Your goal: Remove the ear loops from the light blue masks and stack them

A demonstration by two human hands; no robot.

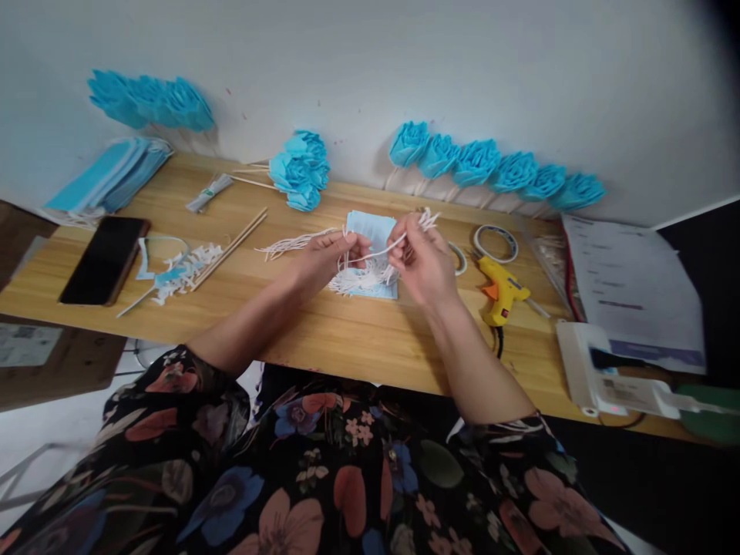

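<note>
Both hands, left (329, 258) and right (425, 262), pinch a white elastic strand (375, 252) above the blue mask (370, 231).

We pinch a thin white cord (377, 252) taut between our left hand (329, 258) and right hand (425, 266). Below it, at six o'clock, a tangled heap of cords (361, 281) lies on a flat pale-blue mask (370, 225). Loose strands (289, 245) fan out at nine o'clock; a short tuft (428, 220) sticks up from our right hand at twelve.
</note>
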